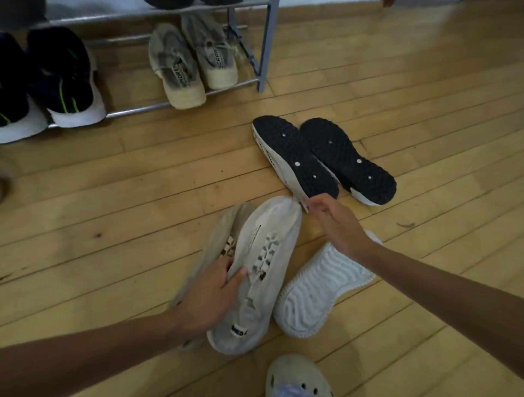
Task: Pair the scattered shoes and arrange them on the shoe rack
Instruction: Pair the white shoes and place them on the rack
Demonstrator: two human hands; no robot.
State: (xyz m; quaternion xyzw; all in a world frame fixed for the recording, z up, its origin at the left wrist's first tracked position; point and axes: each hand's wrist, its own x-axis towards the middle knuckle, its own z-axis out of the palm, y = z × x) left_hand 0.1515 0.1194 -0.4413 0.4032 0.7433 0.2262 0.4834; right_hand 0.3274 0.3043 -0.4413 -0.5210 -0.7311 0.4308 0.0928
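My left hand (211,294) grips a pair of pale grey sneakers (263,272) by their laced tops, held side by side just above the wooden floor. My right hand (334,224) pinches the heel of a black-soled shoe (295,158), which lies sole-up beside its mate (348,161). A white sneaker (320,286) lies sole-up under my right wrist. The metal shoe rack (266,48) stands at the top left, with a beige pair (190,62) and a black pair with white soles (51,82) on its bottom shelf.
A pale perforated clog (297,377) sits at the bottom edge, near me. Bare wooden floor stretches to the right of the rack and on the left. More dark shoes show on the rack's upper shelf (170,2).
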